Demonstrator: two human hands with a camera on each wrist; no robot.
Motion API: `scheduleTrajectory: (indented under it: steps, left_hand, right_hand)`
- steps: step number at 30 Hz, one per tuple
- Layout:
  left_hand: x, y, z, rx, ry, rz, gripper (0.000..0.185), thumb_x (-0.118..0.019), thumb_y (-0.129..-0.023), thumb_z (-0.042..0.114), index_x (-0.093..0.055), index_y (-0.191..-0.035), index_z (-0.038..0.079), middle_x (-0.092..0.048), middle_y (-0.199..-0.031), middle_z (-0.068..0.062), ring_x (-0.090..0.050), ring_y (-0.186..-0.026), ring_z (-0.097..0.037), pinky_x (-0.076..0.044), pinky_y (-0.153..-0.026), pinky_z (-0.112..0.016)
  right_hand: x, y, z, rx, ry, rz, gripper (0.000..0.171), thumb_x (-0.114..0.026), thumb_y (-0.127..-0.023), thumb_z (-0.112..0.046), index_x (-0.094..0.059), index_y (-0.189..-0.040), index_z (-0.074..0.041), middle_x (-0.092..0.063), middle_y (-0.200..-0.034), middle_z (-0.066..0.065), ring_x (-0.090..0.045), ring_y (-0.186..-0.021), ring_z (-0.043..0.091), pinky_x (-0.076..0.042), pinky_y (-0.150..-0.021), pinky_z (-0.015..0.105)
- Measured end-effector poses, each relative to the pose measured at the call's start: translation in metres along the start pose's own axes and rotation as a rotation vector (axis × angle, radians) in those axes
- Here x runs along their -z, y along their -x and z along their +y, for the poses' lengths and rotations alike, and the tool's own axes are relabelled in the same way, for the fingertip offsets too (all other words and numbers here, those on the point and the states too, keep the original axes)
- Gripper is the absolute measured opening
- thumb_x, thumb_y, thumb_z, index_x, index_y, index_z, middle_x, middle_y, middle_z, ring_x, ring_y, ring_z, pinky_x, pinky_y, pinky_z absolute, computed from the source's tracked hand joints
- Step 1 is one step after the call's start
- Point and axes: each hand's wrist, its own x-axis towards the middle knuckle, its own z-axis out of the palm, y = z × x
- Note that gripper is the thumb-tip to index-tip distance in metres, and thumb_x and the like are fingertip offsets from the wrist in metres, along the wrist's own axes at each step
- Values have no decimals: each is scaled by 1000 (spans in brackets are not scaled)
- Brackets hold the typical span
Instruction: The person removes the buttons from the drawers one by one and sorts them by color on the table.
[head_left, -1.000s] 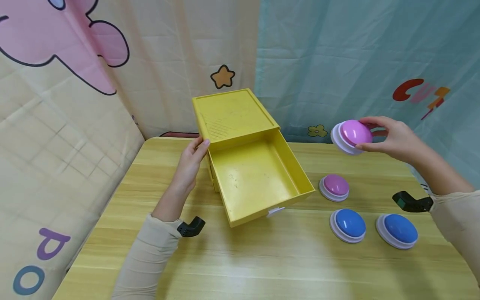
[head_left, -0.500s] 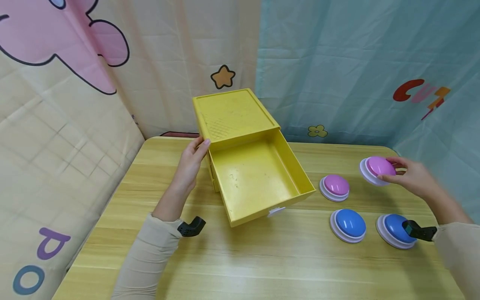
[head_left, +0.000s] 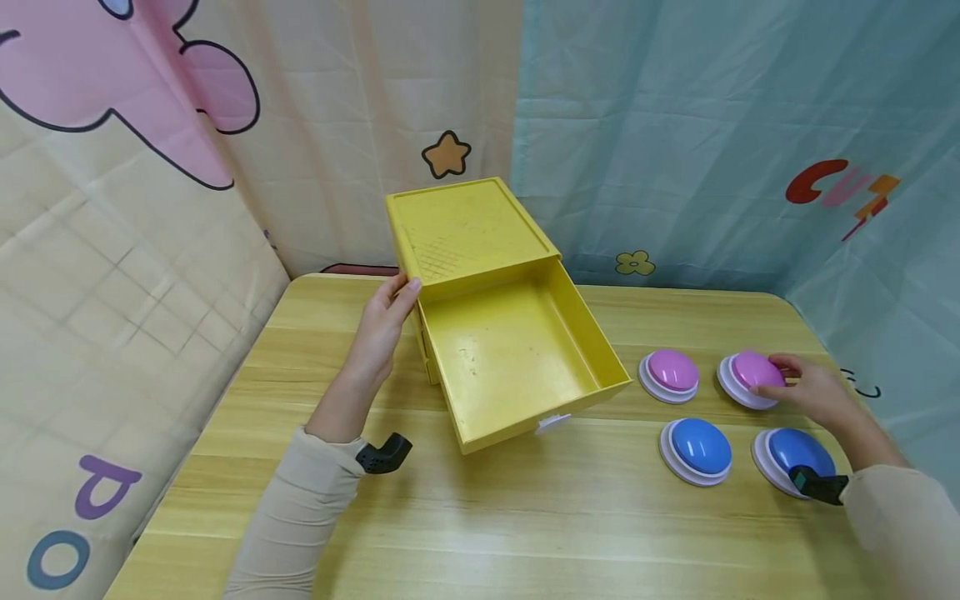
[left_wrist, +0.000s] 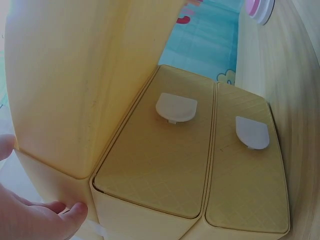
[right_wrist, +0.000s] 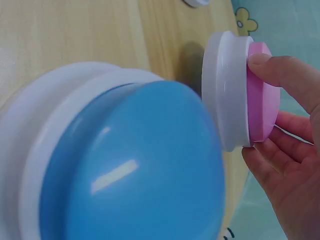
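A yellow drawer cabinet (head_left: 465, 229) stands at the back of the wooden table (head_left: 525, 533), its top drawer (head_left: 517, 358) pulled out and bare inside. My left hand (head_left: 378, 329) lies flat against the cabinet's left side, thumb up by the top edge; in the left wrist view its fingers (left_wrist: 40, 220) touch the cabinet corner beside two closed lower drawers (left_wrist: 165, 160). My right hand (head_left: 806, 390) grips a pink dome button (head_left: 752, 377) at the table's right, down at table level. The right wrist view shows fingers (right_wrist: 280, 75) curled over the pink dome (right_wrist: 260, 95).
A second pink button (head_left: 670, 375) sits beside the drawer's front corner. Two blue buttons (head_left: 697, 450) (head_left: 797, 454) lie nearer me; one blue dome (right_wrist: 125, 165) fills the right wrist view. Cloth backdrops hang behind and to the left.
My right hand has carried the pink button from up in the air down to the table, right of the other pink one. The left hand and cabinet have stayed put.
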Motion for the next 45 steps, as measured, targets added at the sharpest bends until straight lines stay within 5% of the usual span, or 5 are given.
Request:
scheduleTrajectory:
  steps: [22, 26, 33, 37, 45]
  left_hand:
    - [0, 1, 1, -2, -14, 6, 71, -48, -92, 40, -17, -141, -1, -23, -142, -13, -24, -129, -21, -18, -106, -34]
    - [0, 1, 1, -3, -16, 2, 71, -47, -92, 39, -16, -141, -2, -23, -142, -14, -24, -129, -22, -18, -106, -34]
    - [0, 1, 1, 2, -14, 11, 70, -47, -92, 39, -17, -141, -1, -25, -142, -13, -26, -128, -22, -19, -106, -33]
    - [0, 2, 1, 0, -15, 13, 70, -47, -92, 39, -18, -141, -1, -25, -141, -13, -26, -128, -21, -19, -106, -33]
    - [0, 1, 0, -1, -17, 5, 71, -47, -92, 39, -17, -141, -1, -25, -142, -13, -25, -129, -21, -18, -106, -34]
  right_hand:
    - [-3, 2, -13, -47, -64, -61, 88, -58, -84, -44, -14, -136, 12, -18, -131, 41, -20, -113, 58, -27, -85, 68]
    - [1, 8, -37, 53, -137, -12, 80, -58, -87, -35, -15, -138, 8, -21, -134, 36, -25, -114, 56, -29, -85, 66]
    - [-7, 32, -101, 285, -232, 80, 61, -64, -85, -17, -32, -134, 3, -41, -125, 20, -45, -110, 26, -40, -73, 5]
    - [-17, 50, -135, 439, -292, 141, 56, -68, -79, -2, -40, -128, 3, -49, -116, 1, -48, -100, 0, -40, -78, 6]
    - [-41, 76, -177, 804, -433, 50, 61, -70, -63, 20, -47, -118, 7, -53, -113, 11, -53, -101, 10, -43, -85, 17]
